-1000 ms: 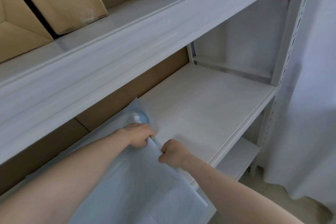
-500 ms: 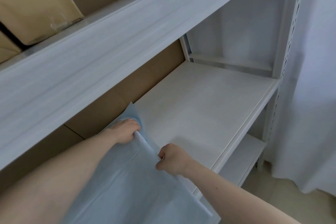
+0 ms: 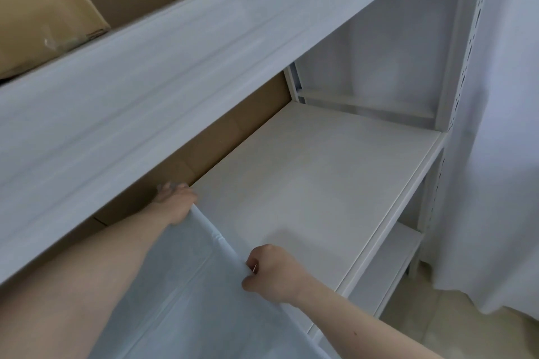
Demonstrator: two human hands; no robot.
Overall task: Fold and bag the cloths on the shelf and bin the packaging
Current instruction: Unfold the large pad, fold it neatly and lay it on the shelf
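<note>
We see a pale blue cloth (image 3: 186, 300) spread on the white shelf (image 3: 320, 183), covering its near-left part, right edge lifted into a fold. Left hand (image 3: 175, 201) sits at the far end of that edge, back by the cardboard (image 3: 221, 140); fingers partly hidden by motion blur and the shelf above, so we cannot tell if it grips or just presses the cloth. Right hand (image 3: 272, 272) is at the near end of the same edge, fingers curled tight, pinching the cloth. Hands well apart along the edge. Upper shelf (image 3: 175, 61) carries a box (image 3: 43, 9). White curtain (image 3: 501, 154) hangs right.
</note>
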